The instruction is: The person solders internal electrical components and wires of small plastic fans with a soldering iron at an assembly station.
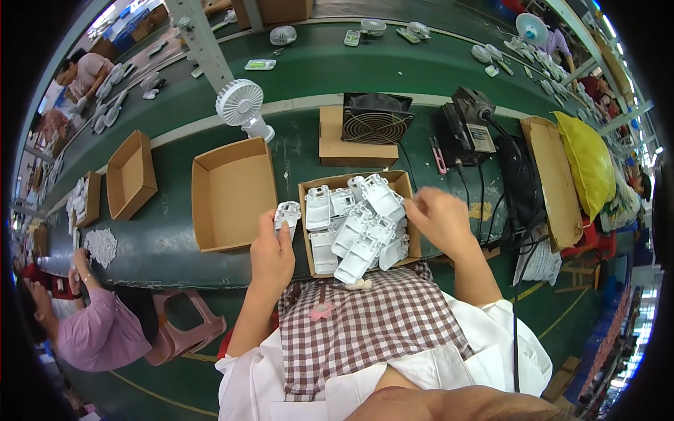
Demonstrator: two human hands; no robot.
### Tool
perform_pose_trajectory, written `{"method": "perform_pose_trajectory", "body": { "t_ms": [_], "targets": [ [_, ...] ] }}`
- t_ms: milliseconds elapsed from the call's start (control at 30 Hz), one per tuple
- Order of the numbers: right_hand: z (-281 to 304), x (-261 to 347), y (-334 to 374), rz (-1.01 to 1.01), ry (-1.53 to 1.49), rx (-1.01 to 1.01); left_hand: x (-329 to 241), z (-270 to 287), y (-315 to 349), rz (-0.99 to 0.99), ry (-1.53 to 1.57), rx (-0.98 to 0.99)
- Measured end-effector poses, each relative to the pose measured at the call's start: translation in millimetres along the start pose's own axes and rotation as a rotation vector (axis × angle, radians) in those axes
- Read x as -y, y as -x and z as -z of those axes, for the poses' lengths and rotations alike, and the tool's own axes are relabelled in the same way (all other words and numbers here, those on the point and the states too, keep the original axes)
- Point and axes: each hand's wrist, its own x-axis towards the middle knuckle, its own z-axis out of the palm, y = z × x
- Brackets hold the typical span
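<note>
In my left hand [275, 254] is a white plastic housing [287, 214], pinched between thumb and fingers at the left edge of a cardboard box. That box [415, 242] stands right in front of me, heaped with several similar white plastic housings [358, 231] lying at different angles. My right hand [444, 221] hovers by the box's right rim with its fingers curled together. Whatever its fingertips may hold is too small or hidden to make out.
Left of the parts box lies a shallow cardboard tray [235, 196], with a small white fan [240, 105] behind it. A black-framed fan [378, 119] sits on a carton. Right are pink-handled tweezers [439, 156], a black device [467, 133] and cables. A co-worker [98, 326] sits left.
</note>
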Motion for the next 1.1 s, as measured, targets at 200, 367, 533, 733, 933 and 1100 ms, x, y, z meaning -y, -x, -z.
{"method": "perform_pose_trajectory", "body": {
  "t_ms": [200, 367, 533, 733, 933, 1100],
  "targets": [
    [-31.9, 90.9, -77.4, 0.436, -0.445, -0.048, 9.6, 11.1, 5.3, 0.062, -0.059, -0.155],
    [-108.2, 130.2, -158.3, 0.377, -0.196, 0.244, 18.7, 23.2, 11.3, 0.057, -0.065, -0.193],
    [-142.3, 137.3, -180.2, 0.349, -0.066, 0.452, 29.5, 21.3, 19.9, 0.088, 0.111, -0.21],
    [-156.0, 143.6, -180.7, 0.264, -0.001, 0.388, 35.0, 16.7, 19.3, 0.042, 0.117, -0.256],
    [-155.8, 141.0, -178.6, 0.177, -0.009, 0.376, 36.0, 11.2, 17.9, 0.095, 0.233, -0.204],
    [-153.3, 140.6, -175.7, 0.177, 0.008, 0.375, 26.2, 10.0, 13.5, 0.171, 0.626, -0.173]
  ]
}}
